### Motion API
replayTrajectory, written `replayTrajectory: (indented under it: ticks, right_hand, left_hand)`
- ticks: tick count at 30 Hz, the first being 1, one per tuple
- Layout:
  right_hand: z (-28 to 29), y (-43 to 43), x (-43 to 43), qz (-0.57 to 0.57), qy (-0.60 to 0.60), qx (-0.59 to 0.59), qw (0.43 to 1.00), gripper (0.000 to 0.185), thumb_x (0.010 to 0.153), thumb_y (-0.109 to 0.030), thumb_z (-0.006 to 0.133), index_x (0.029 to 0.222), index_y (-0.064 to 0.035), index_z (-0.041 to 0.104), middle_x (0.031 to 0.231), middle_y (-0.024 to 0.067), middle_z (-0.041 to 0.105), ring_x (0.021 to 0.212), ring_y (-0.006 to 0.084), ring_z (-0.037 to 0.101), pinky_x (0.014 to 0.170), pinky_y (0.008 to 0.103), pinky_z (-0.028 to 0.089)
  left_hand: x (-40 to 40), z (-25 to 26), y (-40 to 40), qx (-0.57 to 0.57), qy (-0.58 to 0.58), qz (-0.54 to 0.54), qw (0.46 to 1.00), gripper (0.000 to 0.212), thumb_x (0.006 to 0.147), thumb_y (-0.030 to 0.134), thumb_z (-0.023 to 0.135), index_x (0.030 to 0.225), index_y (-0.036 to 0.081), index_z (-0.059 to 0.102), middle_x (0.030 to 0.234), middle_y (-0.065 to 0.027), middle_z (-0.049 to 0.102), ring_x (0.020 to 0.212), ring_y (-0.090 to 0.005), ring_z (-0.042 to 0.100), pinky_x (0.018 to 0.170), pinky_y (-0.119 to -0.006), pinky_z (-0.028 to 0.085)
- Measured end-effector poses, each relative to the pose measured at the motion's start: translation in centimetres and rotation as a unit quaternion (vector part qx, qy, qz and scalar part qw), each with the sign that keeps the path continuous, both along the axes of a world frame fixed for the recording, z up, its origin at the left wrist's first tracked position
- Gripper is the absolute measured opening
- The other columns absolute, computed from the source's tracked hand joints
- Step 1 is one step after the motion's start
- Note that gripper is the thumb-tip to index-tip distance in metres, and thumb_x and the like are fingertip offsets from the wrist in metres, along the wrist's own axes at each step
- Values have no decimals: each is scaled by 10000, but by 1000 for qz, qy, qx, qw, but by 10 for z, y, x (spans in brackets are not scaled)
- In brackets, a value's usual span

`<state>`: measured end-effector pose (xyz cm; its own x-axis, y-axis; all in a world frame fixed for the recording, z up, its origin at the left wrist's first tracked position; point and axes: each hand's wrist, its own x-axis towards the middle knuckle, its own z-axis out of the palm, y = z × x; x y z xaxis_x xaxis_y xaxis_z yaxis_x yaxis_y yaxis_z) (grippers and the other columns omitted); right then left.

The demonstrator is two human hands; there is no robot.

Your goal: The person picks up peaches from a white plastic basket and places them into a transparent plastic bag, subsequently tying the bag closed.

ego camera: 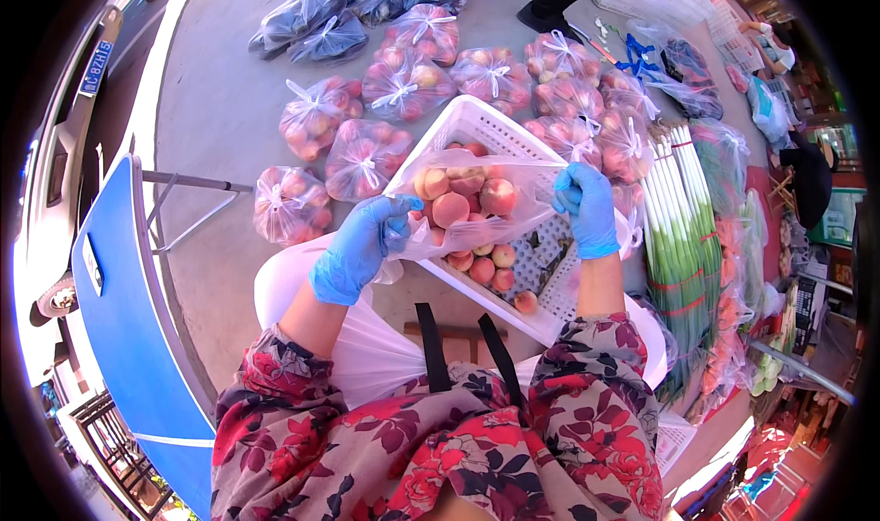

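Both my hands wear blue disposable gloves and stretch the mouth of a clear plastic bag wide between them. My left hand pinches the bag's left edge; my right hand grips its right corner. Several peaches lie inside the bag. It rests over a white perforated plastic crate set at an angle before me. Down in the crate, loose peaches and some dark leaves lie on the slotted floor. The bag hides part of the crate.
Knotted bags of peaches ring the crate on the concrete. Bundled scallions lie to the right. A blue folding table stands at left, its metal legs reaching toward the bags. Dark filled bags and a person's leg are beyond.
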<state>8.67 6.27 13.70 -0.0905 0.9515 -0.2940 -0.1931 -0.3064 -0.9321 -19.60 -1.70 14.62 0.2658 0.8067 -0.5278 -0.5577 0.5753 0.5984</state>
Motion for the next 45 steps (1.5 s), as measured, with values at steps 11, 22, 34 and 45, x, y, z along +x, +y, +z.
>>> replayTrajectory:
  ticks: [11,22,34,45]
  right_hand:
    - [55,-40,116,-67,23,84,994,275,833,-176,434,874,39,601,577,-14,431,505,80,405,541,238,408]
    - [-85,-24,162,-200,-531,166,807,231,752,-179,552,866,19,583,736,128,571,664,240,556,643,335,456]
    - [-361,-169,121,363,-644,-233,631,303,736,-330,568,891,-75,621,1035,147,567,886,285,576,763,377,462]
    - [-340,-111,130,259,-295,-361,846,606,672,-420,641,1138,-59,499,1116,130,520,1024,233,507,835,330,419]
  left_hand:
    - [55,-4,60,154,-38,18,987,161,819,114,480,907,-2,548,775,-26,555,714,-123,528,724,-255,422]
    - [136,-83,115,-26,-111,-84,990,144,802,96,480,869,-16,541,730,-64,553,693,-164,540,664,-262,444]
    - [171,-82,112,-84,36,-116,989,181,824,161,493,912,8,536,803,-51,563,726,-135,510,695,-249,407]
    - [155,-91,107,-71,68,-98,990,170,816,130,494,920,3,540,867,-63,563,770,-134,517,770,-265,405]
